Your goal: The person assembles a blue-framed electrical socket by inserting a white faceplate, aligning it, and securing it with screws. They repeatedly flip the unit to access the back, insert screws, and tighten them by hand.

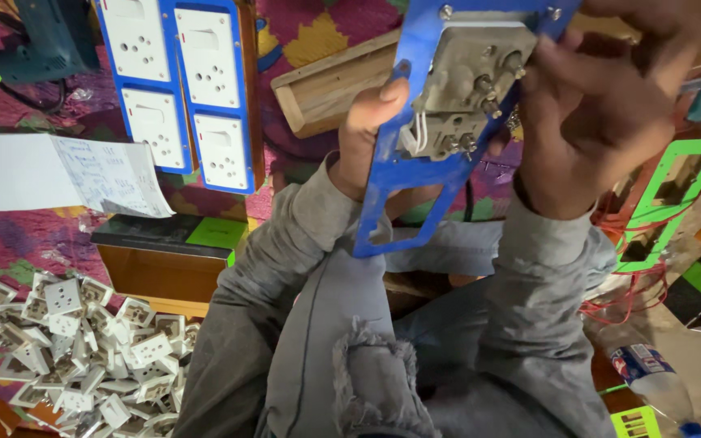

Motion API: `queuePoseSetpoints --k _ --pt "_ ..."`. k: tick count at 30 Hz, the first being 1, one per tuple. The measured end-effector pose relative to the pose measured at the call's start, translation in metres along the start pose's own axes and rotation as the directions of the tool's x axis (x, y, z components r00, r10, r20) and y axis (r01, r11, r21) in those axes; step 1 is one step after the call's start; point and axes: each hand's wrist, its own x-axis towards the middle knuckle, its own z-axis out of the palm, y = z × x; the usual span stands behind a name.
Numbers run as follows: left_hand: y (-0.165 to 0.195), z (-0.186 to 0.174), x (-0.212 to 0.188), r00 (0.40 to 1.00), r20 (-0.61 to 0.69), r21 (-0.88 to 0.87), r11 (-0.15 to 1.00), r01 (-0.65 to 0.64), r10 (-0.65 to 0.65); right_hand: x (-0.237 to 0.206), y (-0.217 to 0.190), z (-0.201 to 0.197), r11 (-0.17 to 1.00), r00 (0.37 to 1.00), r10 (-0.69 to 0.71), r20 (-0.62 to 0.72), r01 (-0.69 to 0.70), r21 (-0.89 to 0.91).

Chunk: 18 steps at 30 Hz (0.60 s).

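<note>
Hands up high, both on a blue switch-plate frame (403, 174) held above the lap. Left hand (367, 130) closed around the frame's left edge, thumb over the front rail. Right hand (602, 105) curled over the top right, fingertips (541, 57) pinched at the brass terminal screws of a grey socket module (468, 77) mounted in the frame, back side facing up. White wires (419, 134) loop at the module's lower left. Lower frame opening empty, grey sleeves and grey trousers below it.

Further out: wooden box (326, 89) behind the frame on a patterned cloth. Upper left, finished blue panel with four white sockets (184, 81). Left, sheet of handwritten paper (58, 174), below it a wooden box with a dark lid (164, 255). Bottom left, pile of loose white socket modules (83, 349). Right side, green frames (671, 199), red wires (626, 292), a plastic bottle (651, 377) lying down.
</note>
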Motion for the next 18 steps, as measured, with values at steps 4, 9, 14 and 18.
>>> queuePoseSetpoints --k 4,9,14,18 --pt "-0.0034 -0.0002 -0.0002 1.0 -0.014 -0.041 0.999 0.007 -0.008 -0.0024 -0.0031 0.0038 1.0 0.999 0.011 -0.042 -0.01 0.014" --pt "-0.0053 -0.0002 0.0013 1.0 -0.018 -0.013 1.0 -0.023 0.023 -0.0032 -0.0044 0.0054 0.998 0.997 0.045 -0.056 -0.043 0.046" --pt "-0.0034 -0.0008 0.0011 1.0 0.022 -0.003 1.0 -0.02 0.02 -0.0021 -0.0033 0.0082 0.996 0.995 0.06 -0.074 -0.055 0.067" --pt "-0.0044 0.0015 0.0007 1.0 0.0 0.004 1.0 -0.027 0.027 -0.0022 -0.0028 0.0081 0.992 0.993 0.091 -0.079 -0.083 0.092"
